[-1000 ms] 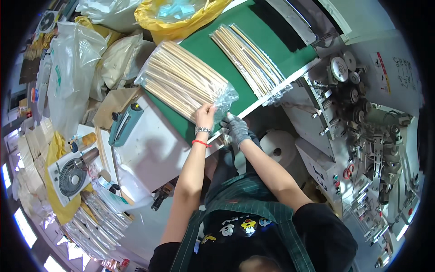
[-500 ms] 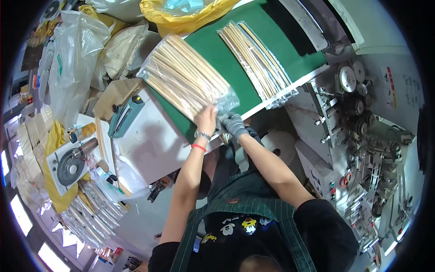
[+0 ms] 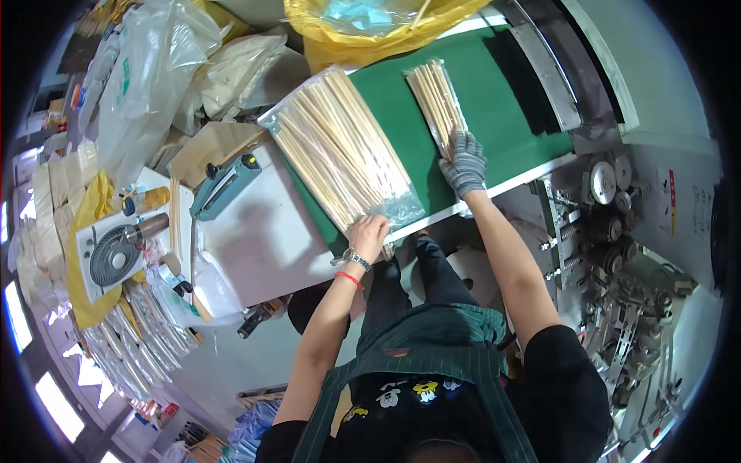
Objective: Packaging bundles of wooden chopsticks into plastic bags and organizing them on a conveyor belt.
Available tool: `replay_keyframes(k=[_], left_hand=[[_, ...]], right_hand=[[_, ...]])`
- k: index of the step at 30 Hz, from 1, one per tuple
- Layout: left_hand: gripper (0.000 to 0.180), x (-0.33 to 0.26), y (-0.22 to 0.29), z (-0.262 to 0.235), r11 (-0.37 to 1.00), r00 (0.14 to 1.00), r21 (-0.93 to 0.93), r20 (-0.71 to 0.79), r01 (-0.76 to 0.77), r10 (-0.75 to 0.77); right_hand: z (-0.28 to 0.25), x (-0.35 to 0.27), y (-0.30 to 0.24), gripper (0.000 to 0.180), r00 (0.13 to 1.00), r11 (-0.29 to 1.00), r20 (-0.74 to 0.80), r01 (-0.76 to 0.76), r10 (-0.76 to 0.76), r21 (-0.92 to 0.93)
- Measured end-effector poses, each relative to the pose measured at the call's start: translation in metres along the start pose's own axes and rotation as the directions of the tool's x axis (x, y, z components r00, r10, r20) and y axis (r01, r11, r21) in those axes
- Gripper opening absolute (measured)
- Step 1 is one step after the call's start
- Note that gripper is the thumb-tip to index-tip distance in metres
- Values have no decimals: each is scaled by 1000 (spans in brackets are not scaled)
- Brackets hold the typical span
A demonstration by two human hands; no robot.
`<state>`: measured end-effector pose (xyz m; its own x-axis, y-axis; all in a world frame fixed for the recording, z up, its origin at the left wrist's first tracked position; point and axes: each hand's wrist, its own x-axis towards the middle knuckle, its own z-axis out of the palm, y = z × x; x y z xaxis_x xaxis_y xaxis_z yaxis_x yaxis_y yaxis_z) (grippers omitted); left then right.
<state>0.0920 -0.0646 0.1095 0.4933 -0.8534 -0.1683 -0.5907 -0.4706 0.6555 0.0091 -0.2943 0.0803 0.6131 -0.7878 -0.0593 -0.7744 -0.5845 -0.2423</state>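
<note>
Lying lengthwise up-left, chopstick bag (image 3: 340,150), left hand (image 3: 369,233) touching

1. Large clear plastic pack of pale wooden sticks (image 3: 340,154) — long, rectangular, lying slantwise across the green belt's left edge, at about 11 o'clock from the picture's centre.
2. Smaller clear pack of sticks (image 3: 434,100) on the belt at 12 o'clock.
3. Yellow bag (image 3: 370,27) at the top edge.
4. White label with a red mark (image 3: 670,202) — narrow, upright, on the machine at 3 o'clock.
</note>
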Motion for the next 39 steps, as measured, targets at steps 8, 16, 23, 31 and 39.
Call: replay_keyframes(k=[8, 16, 23, 31, 39], left_hand=[[16, -9, 6, 4, 983, 1000, -184, -9, 17, -18], [35, -3, 38, -10, 974, 969, 6, -101, 226, -225], [17, 5, -30, 10, 800, 871, -420, -40, 429, -489], [24, 23, -40, -11, 692, 843, -482, 314, 538, -437], [18, 27, -16, -34, 662, 918, -639, 316, 392, -238]], right_hand=[[-12, 33, 6, 79, 986, 991, 167, -28, 5, 132], [-43, 8, -49, 58, 873, 141, 454, -434, -176, 890], [-25, 19, -29, 73, 948, 762, 271, -52, -164, 645], [6, -33, -22, 34, 977, 602, 114, 17, -178, 798], [-10, -120, -86, 25, 363, -269, 887, -919, -287, 289]])
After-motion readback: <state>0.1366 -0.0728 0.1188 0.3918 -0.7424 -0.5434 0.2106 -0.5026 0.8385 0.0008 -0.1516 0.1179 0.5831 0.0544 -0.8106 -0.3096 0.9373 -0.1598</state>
